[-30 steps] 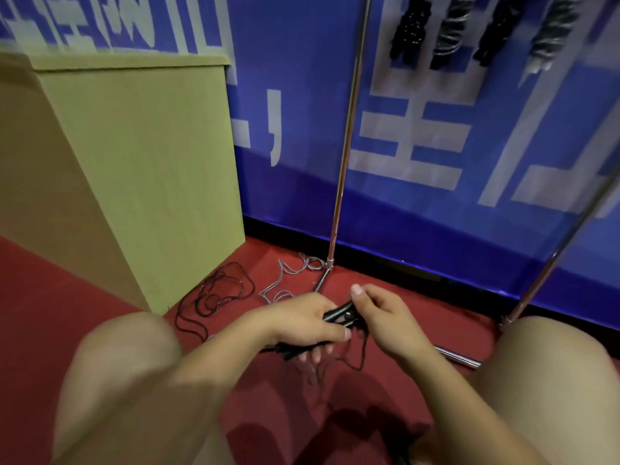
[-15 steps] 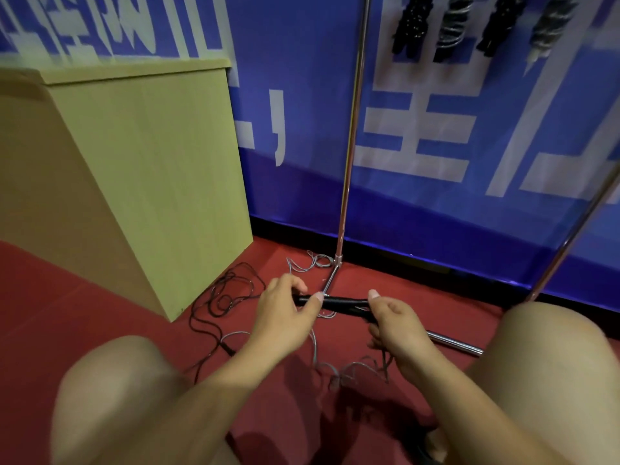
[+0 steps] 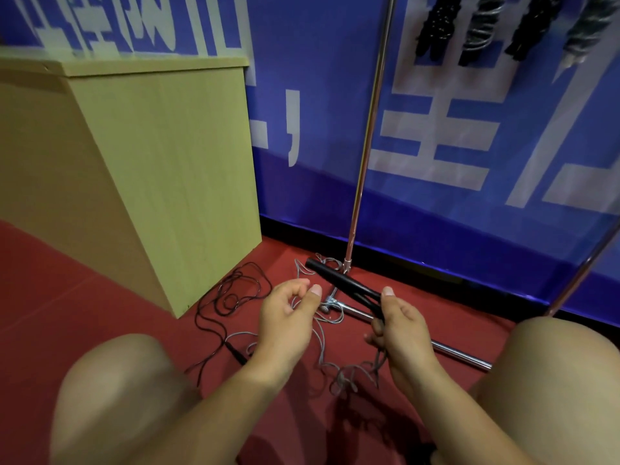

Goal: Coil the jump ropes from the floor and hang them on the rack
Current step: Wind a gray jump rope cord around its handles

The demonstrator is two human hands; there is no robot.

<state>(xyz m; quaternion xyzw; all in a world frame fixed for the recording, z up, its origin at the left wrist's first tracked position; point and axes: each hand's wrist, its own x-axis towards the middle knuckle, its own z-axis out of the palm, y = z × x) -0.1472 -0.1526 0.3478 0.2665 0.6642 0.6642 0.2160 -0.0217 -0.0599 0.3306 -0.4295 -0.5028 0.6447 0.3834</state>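
Note:
My right hand (image 3: 401, 333) grips the near end of two black jump-rope handles (image 3: 339, 283), which point up and to the left. Their grey rope (image 3: 322, 350) trails down to the red floor in loose loops between my hands. My left hand (image 3: 290, 322) hovers just left of the handles with its fingers loosely curled, and I cannot tell whether it pinches the rope. A black jump rope (image 3: 235, 297) lies tangled on the floor beside the wooden box. The metal rack (image 3: 364, 146) stands ahead, and several coiled ropes (image 3: 436, 28) hang from its top.
A tall wooden box (image 3: 151, 169) stands at the left against the blue banner wall (image 3: 453, 135). The rack's base bar (image 3: 453, 350) runs along the floor under my right hand. My bare knees frame the lower view.
My left hand has let go of the handles and drawn back to the left. My right hand now holds both handles alone, tilted so their far ends point up-left.

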